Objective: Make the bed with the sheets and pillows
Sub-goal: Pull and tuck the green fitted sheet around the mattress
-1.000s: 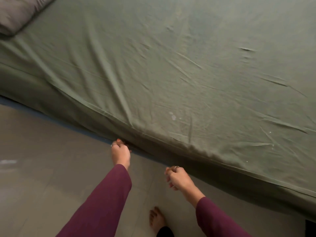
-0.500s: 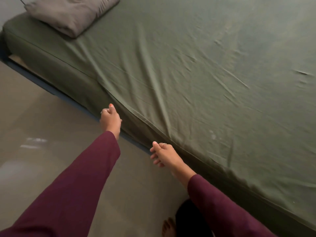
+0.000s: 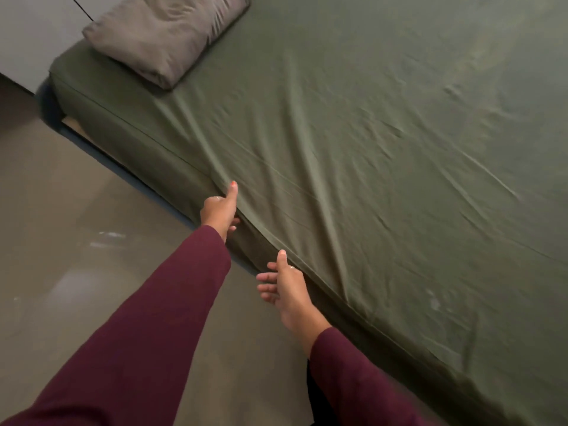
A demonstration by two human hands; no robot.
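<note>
Since the earlier frames both hands have travelled along the bed's near edge toward the head end, and the pillow (image 3: 166,38), which was cut off at the top corner before, now shows nearly whole. The left hand (image 3: 219,209) is at the near edge of the mattress, thumb pointing up along the fold of the green sheet (image 3: 368,167), its other fingers curled under against the side drop; whether cloth is actually pinched between them cannot be told. The right hand (image 3: 284,287) sits lower on the same edge, fingers spread and relaxed, apart from one another, palm turned toward the side of the mattress, touching or just beside the sheet's hem. Both arms wear maroon sleeves (image 3: 147,318). The sheet covers the whole visible top of the bed and hangs over the near side; long creases run from the left hand's spot diagonally across the surface toward the far side, and smaller wrinkles scatter over the far right part. The grey pillow lies at the head-end corner of the bed, on top of the sheet, slightly askew to the edge. Below the near edge lies a grey-brown floor (image 3: 61,241) with a faint sheen. A pale wall (image 3: 30,32) stands behind the head end.
</note>
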